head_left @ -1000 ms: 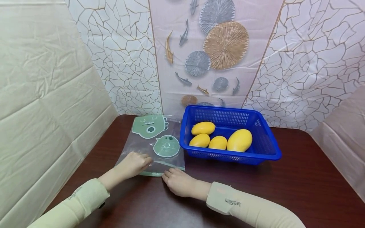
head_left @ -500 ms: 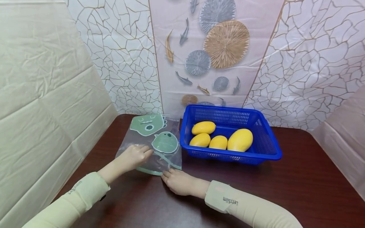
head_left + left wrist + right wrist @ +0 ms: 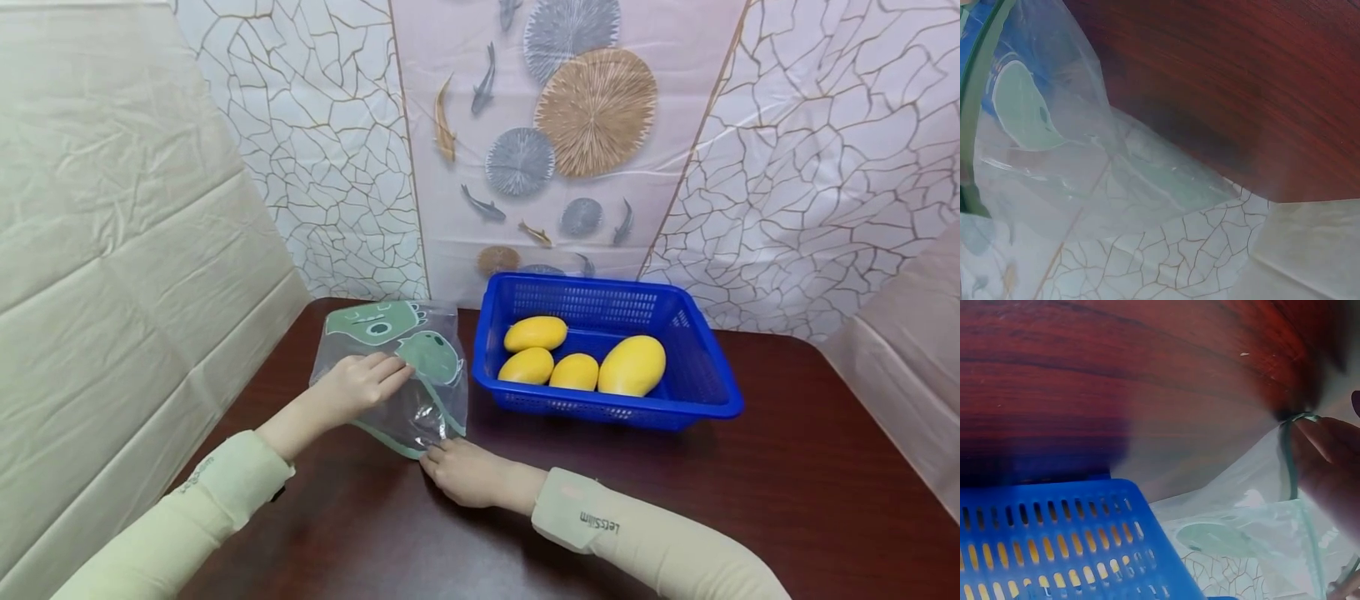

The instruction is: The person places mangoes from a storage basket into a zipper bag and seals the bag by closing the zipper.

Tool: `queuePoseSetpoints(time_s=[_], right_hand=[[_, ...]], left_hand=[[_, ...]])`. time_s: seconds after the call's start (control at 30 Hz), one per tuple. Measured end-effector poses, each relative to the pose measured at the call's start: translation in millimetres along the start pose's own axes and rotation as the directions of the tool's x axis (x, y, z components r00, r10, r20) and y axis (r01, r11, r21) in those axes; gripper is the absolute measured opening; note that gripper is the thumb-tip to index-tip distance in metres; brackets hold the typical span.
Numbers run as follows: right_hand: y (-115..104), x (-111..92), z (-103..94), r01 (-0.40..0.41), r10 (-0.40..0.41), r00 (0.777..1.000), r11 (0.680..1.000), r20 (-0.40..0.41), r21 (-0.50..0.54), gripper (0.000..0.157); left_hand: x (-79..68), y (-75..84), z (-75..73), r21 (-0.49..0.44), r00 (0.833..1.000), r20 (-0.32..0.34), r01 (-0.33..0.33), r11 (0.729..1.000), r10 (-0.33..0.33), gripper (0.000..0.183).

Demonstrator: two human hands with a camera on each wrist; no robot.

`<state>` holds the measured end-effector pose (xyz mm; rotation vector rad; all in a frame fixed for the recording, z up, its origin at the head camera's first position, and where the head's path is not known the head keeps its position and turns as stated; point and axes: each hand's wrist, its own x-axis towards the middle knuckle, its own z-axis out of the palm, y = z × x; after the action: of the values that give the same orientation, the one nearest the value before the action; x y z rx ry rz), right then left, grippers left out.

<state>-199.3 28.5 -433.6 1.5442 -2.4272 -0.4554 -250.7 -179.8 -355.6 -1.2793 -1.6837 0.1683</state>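
Observation:
A clear plastic zip bag point(image 3: 401, 421) with green cartoon prints and green edge strips lies on the table, its mouth toward me. My left hand point(image 3: 360, 386) pinches the upper layer at the mouth and holds it raised. At the front corner, my right hand point(image 3: 465, 473) pinches the lower edge close to the tabletop. Between the two hands the mouth gapes. In the right wrist view, fingers point(image 3: 1329, 462) grip the bag's green edge. The left wrist view shows the lifted bag point(image 3: 1054, 169), with the left fingers almost wholly out of frame.
A blue slotted plastic basket point(image 3: 607, 404) stands right of the bag, holding several yellow mangoes point(image 3: 632, 367). The dark wooden table point(image 3: 795, 467) meets patterned cloth point(image 3: 337, 167) at the back and plain pale cloth point(image 3: 112, 250) at the left.
My left hand has risen and moved slightly away from me, lifting the upper layer and widening the mouth. The bag has shifted a little left. My right hand keeps its grip, nearly in place.

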Motion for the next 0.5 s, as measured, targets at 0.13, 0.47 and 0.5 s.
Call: queuePoseSetpoints(time_s=[0.13,0.47,0.5], right_hand=[[-3,1,-4.6,-0.027,0.026,0.999,1.000,0.030,0.016,0.034],[-9,5,-6.2,-0.093,0.090,0.991,0.995,0.098,0.034,0.041],[-10,6,-6.1,-0.100,0.096,0.990,0.994,0.102,0.034,0.041]], left_hand=[[-2.4,2.2,2.2,-0.007,1.000,0.012,-0.008,1.000,0.008,0.020],[-17.4,9.4,1.5,-0.086,0.981,0.190,0.037,0.996,-0.020,0.023],[-18.9,10.7,1.8,-0.089,0.979,0.202,0.035,0.995,-0.017,0.021]])
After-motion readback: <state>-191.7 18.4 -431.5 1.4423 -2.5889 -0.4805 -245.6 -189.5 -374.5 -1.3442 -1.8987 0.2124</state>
